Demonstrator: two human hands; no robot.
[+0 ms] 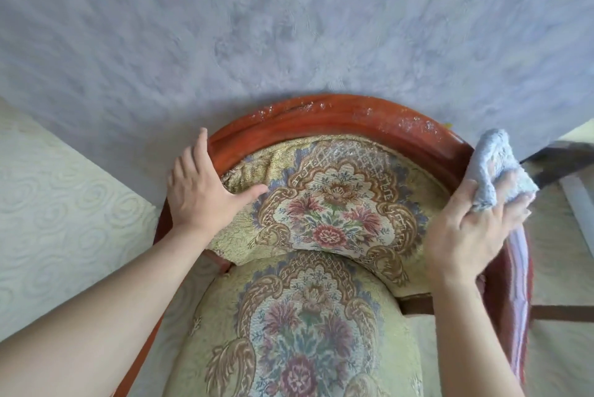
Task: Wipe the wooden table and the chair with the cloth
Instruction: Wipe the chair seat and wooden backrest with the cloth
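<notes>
The chair (321, 220) stood against the wall (289, 27), seen from above, its curved wooden back rail (337, 122) arching over the flowered back cushion (334, 200). The right hand (475, 229) was at the right end of that rail, its grip pinching a bunched pale blue cloth (495, 168) against the wood there. The left hand (205, 194) lay at the opposite, left end, grip spread, palm flat with fingers over the rail and thumb reaching onto the cushion; it looked to be steadying the chair.

The rail's long line ran as an arc from the cloth up over the top and down toward the left hand. Pale specks, perhaps dust, showed along the top of the rail, up and to the left of the cloth. So the unwiped stretch probably lay leftward along the curve from the right hand, which was the nearer one and already held the cloth. No desk was in view.
</notes>
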